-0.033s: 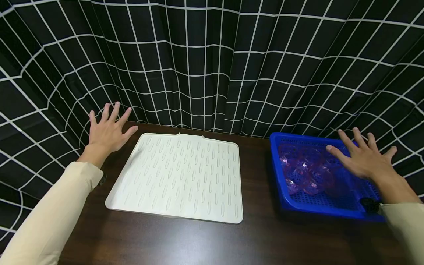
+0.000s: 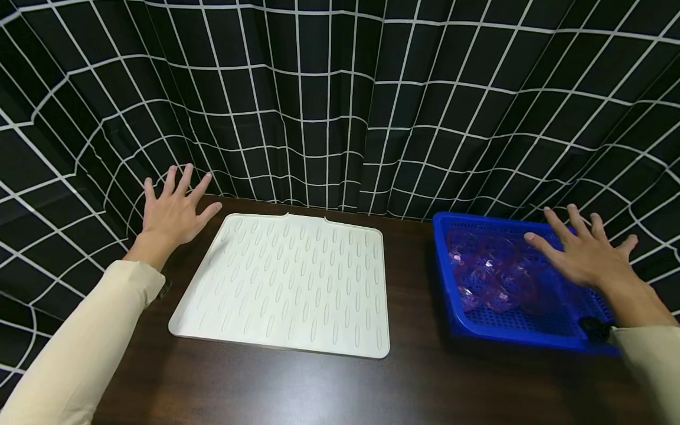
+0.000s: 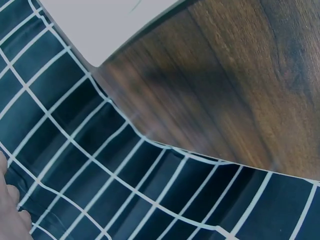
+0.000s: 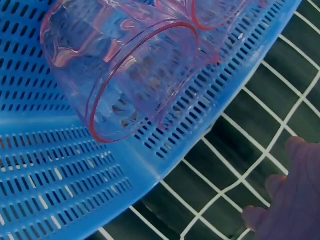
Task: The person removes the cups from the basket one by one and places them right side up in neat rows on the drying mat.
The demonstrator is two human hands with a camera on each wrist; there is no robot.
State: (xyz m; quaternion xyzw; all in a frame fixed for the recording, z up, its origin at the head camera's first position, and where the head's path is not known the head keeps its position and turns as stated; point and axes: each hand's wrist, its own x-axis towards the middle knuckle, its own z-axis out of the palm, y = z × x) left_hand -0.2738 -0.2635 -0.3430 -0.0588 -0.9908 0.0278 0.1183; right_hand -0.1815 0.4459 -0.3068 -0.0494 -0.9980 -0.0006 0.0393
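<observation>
My left hand (image 2: 172, 213), fingers spread and holding nothing, hovers by the far left corner of a white ridged draining mat (image 2: 297, 283). Over the right part of a blue perforated basket (image 2: 461, 316), my right hand (image 2: 589, 254) hangs with its fingers apart and nothing in them. Inside the basket lie several clear pink cups (image 2: 491, 274), bunched toward its left side. From the right wrist, one pink cup (image 4: 120, 75) shows on its side, its round rim facing the camera; the right fingers (image 4: 280, 185) sit outside the basket's edge in that view.
Both mat and basket stand on a dark brown wooden table (image 2: 297, 383). A black curtain with a white grid (image 2: 319, 106) hangs behind the table and along its sides, close to both hands. Brown table surface runs between mat and basket.
</observation>
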